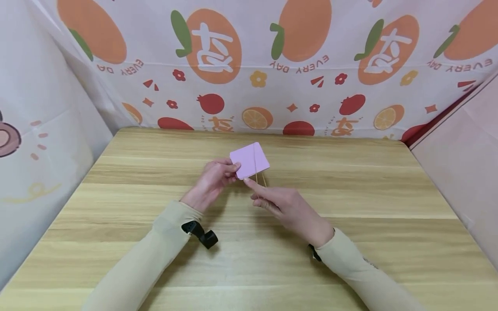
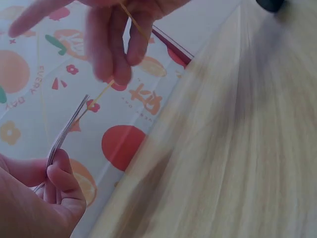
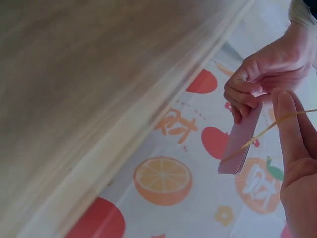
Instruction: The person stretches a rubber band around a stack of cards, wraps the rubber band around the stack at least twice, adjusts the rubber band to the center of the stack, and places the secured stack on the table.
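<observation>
My left hand pinches a thin stack of pink cards by its near left side, thumb on top and fingers beneath. Seen edge-on in the left wrist view, the stack shows several layers and tilts upward. A yellowish rubber band loops round the stack toward its right side and stretches out to my right hand. In the right wrist view the band runs across the fingers of that hand, which hold it taut. The right index finger points out close to the cards' lower edge.
Below the hands lies a wooden table. A fruit-printed cloth hangs along its back edge, with pale cloth at both sides. A black wrist camera mount juts from the left sleeve.
</observation>
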### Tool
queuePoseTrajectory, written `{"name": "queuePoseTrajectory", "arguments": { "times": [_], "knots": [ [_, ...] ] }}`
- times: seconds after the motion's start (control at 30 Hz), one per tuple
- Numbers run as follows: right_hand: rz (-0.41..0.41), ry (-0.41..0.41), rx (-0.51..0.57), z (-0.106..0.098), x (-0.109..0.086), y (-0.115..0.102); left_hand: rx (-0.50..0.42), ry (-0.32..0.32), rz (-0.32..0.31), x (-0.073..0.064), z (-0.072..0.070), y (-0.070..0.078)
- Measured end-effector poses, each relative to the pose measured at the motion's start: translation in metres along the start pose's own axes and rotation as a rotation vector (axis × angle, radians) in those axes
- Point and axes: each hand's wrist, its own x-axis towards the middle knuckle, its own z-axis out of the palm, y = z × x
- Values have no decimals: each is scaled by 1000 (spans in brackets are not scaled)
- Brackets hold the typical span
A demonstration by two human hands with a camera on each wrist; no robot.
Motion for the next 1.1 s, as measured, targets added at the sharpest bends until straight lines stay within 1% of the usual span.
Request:
{"name": "queuePoseTrajectory", "arguments": {
  "times": [0.03,0.07,0.13,0.17,0.23,0.33,0.4,0.43,0.5,0.57,0.67,0.77,0.87,0.93,1.0,1.1],
  "knots": [
    [-12,5,-44,0,0,0,-5,-2,-10,-1,1,0],
    [-13,12,-64,0,-1,-1,-6,-5,-18,-1,2,-1],
    [32,28,-76,0,-1,-3,-9,-7,-24,-1,4,-2],
    [77,41,-65,0,-2,-4,-4,-3,-21,-1,5,-2],
    [212,74,20,-1,-3,-6,2,11,-9,-2,7,-4],
    [436,120,206,-2,-4,-9,13,30,19,-3,10,-6],
    [546,143,321,-2,-4,-9,15,35,33,-3,11,-8],
    [579,144,354,-2,-3,-9,17,33,38,-3,12,-9],
    [620,142,394,-2,-2,-9,20,25,49,-4,13,-11],
    [642,136,414,-3,-2,-8,19,23,57,-4,14,-12],
    [693,137,457,-3,-1,-6,45,32,84,-5,15,-14],
    [760,140,525,-4,0,-2,96,44,131,-5,16,-16],
    [819,137,585,-5,-1,3,159,55,200,-6,17,-18],
    [841,132,611,-6,-1,6,205,68,245,-7,18,-19],
    [852,133,622,-8,-2,9,240,81,278,-7,19,-19],
    [855,130,627,-9,-1,12,262,100,298,-5,18,-18]
  ]
}}
